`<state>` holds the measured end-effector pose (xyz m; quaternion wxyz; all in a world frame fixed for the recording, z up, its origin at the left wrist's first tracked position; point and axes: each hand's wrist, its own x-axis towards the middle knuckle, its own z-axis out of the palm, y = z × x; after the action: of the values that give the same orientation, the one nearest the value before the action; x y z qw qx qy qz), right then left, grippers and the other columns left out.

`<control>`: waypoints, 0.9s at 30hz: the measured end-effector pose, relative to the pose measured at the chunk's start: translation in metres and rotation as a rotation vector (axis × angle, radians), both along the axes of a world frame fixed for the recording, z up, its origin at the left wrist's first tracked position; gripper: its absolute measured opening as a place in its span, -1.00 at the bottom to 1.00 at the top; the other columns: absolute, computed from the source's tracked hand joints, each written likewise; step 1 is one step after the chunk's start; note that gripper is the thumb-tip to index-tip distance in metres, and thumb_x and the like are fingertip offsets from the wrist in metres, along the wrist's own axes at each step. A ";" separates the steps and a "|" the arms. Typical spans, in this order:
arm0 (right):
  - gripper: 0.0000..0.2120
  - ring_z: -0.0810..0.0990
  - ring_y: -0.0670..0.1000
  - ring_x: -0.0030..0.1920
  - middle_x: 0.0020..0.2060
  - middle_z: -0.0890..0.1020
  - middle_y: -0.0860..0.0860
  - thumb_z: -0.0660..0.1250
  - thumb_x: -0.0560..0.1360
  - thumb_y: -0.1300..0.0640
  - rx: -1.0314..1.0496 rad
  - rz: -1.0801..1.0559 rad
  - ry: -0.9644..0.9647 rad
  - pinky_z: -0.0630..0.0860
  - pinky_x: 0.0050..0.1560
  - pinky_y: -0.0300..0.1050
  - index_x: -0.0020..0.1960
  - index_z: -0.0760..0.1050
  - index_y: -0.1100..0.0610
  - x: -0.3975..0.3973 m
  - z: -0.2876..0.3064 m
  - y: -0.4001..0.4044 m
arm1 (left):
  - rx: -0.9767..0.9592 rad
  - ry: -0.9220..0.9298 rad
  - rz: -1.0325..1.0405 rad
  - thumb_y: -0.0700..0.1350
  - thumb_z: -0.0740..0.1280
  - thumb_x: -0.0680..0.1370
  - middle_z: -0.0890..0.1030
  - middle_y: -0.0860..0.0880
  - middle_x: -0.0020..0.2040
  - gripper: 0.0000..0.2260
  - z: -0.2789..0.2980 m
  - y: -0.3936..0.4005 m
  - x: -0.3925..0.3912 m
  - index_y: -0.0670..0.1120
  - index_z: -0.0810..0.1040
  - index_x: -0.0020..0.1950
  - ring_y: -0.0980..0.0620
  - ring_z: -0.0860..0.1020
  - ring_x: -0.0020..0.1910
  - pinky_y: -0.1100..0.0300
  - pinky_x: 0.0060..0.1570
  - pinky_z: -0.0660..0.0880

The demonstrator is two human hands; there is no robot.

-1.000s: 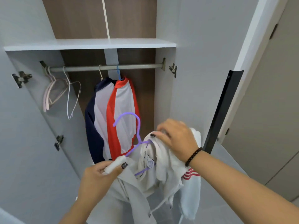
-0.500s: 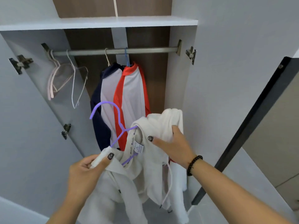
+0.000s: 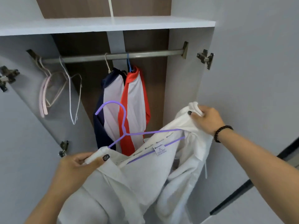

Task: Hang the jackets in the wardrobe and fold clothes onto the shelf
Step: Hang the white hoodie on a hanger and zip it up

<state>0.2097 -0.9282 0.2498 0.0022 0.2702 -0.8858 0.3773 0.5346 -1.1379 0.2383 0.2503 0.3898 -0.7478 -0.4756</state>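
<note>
Left hand (image 3: 80,164) nearest, pinching one shoulder of white jacket (image 3: 137,178); right hand (image 3: 206,119) gripping bunched fabric at other shoulder. Purple hanger (image 3: 123,126) partly inside collar, hook up and free, short of rail. Beyond: open wardrobe, grey doors swung wide, brown back panel. Metal rail (image 3: 145,54) carries navy-and-white jacket (image 3: 108,101), red-and-white jacket (image 3: 135,101) touching it, bare hangers (image 3: 64,88) bunched left. White shelf (image 3: 103,24) above rail.
</note>
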 end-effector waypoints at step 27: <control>-0.74 0.41 0.00 -0.21 -0.23 0.48 0.07 0.26 0.55 0.11 -0.720 0.167 -0.561 0.38 -0.14 -0.08 -0.01 0.51 0.34 0.091 0.048 -0.176 | -0.119 -0.266 -0.011 0.18 0.39 0.48 0.36 0.09 -0.59 -0.65 -0.054 -0.056 -0.026 0.14 0.46 -0.47 0.11 0.30 -0.52 0.19 -0.41 0.29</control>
<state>0.3008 -1.1042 0.2976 -0.1742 0.2103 -0.6400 0.7182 0.5089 -1.1938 0.1840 0.1691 0.4300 -0.8032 -0.3760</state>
